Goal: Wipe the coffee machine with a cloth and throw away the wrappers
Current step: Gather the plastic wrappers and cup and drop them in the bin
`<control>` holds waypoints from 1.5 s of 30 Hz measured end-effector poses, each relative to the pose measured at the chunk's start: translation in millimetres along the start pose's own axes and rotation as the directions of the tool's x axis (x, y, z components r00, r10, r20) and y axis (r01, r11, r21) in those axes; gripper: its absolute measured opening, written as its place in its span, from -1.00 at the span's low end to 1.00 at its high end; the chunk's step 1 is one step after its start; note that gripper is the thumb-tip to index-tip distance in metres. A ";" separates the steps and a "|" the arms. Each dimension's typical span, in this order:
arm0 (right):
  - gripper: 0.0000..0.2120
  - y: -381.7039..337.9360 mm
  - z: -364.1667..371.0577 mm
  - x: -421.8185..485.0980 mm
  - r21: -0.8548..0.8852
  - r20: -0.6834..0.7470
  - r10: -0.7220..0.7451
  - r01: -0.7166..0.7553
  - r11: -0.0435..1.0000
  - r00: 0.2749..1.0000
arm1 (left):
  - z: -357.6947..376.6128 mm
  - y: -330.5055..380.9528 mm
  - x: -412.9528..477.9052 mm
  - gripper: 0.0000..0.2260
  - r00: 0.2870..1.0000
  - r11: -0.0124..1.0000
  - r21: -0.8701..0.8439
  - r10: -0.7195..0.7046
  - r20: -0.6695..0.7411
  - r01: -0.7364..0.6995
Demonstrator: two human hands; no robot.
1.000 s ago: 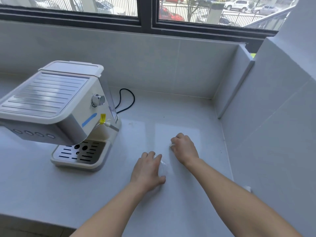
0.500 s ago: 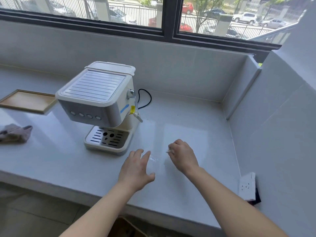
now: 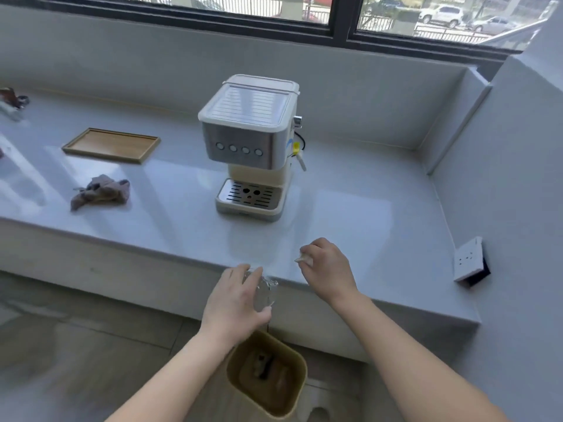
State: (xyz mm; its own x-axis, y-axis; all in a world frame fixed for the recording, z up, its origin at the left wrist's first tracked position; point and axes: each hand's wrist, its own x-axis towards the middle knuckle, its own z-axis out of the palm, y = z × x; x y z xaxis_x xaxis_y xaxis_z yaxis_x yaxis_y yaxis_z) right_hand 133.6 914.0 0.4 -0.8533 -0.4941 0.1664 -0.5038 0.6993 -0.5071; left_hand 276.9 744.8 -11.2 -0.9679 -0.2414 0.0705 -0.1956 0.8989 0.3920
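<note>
Two wrappers are in hand: a clear wrapper (image 3: 264, 289) gripped by the left hand (image 3: 236, 303) at frame centre, a small pale wrapper (image 3: 304, 259) pinched by the right hand (image 3: 329, 269). Throwing away seems underway; next, release over the bin (image 3: 268, 376) below the tabletop (image 3: 365, 223).

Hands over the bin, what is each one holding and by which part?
The left hand grips a clear plastic wrapper, bunched in its fingers. The right hand pinches a small pale scrap at its fingertips; which part cannot be told.
</note>
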 end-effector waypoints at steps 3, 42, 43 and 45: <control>-0.82 -23.3 21.2 -24.7 0.016 0.062 -0.053 0.052 0.998 0.997 | 2.6 -25.1 -32.0 -0.30 0.997 0.997 -0.005 -0.079 0.015 0.079; -0.77 142.0 328.5 -166.1 -0.156 0.552 0.188 -0.122 0.980 0.812 | 339.9 -137.2 -112.2 -0.33 0.864 0.952 0.135 -0.305 0.400 0.273; -0.76 144.4 332.4 -166.5 -0.158 0.555 0.197 -0.130 0.979 0.808 | 343.8 -138.5 -110.8 -0.33 0.863 0.952 0.135 -0.306 0.402 0.274; -0.75 147.8 339.8 -166.1 -0.163 0.563 0.209 -0.140 0.977 0.800 | 351.3 -140.7 -107.7 -0.33 0.864 0.954 0.134 -0.300 0.405 0.268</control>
State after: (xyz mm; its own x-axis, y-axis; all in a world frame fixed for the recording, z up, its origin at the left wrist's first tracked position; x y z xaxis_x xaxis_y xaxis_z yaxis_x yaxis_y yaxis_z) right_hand 246.5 923.9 -389.5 -0.7120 -0.5398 -0.4490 -0.3944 0.8365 -0.3804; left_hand 353.2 772.7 -396.2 -0.8412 -0.3301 -0.4282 -0.4676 0.8419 0.2695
